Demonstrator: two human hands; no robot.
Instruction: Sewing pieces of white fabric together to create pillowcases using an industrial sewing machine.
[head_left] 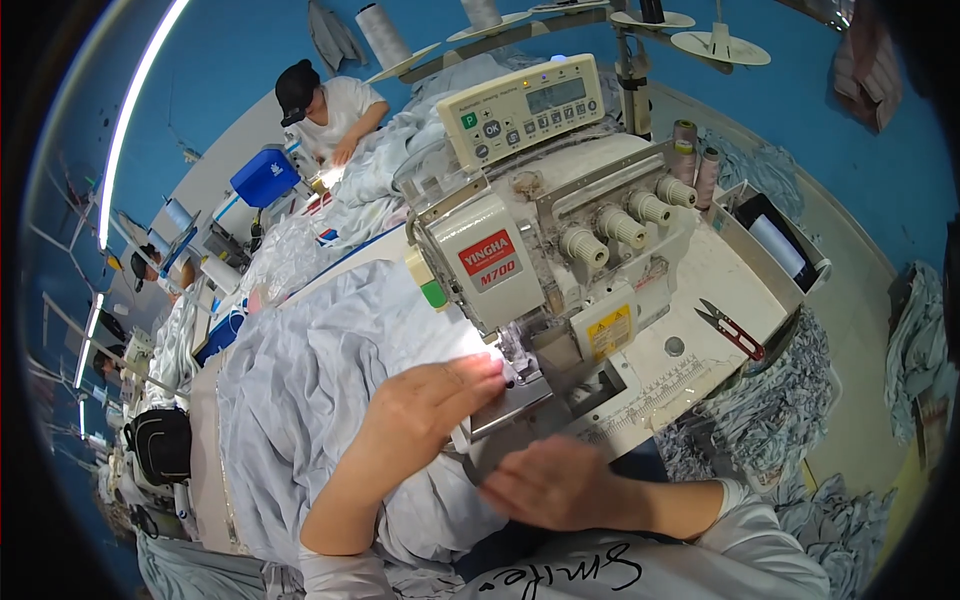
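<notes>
- Head view: pale cloth (300, 370) bunched left of the sewing machine (490, 245)
- left hand (420, 408) on it, fingers together beside the machine
- right hand (555, 485) blurry in front of machine, can't tell either grip

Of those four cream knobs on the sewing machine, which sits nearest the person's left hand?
The lowest, leftmost knob in the row; the other three knobs step up and rightward, away from the left hand.
</notes>
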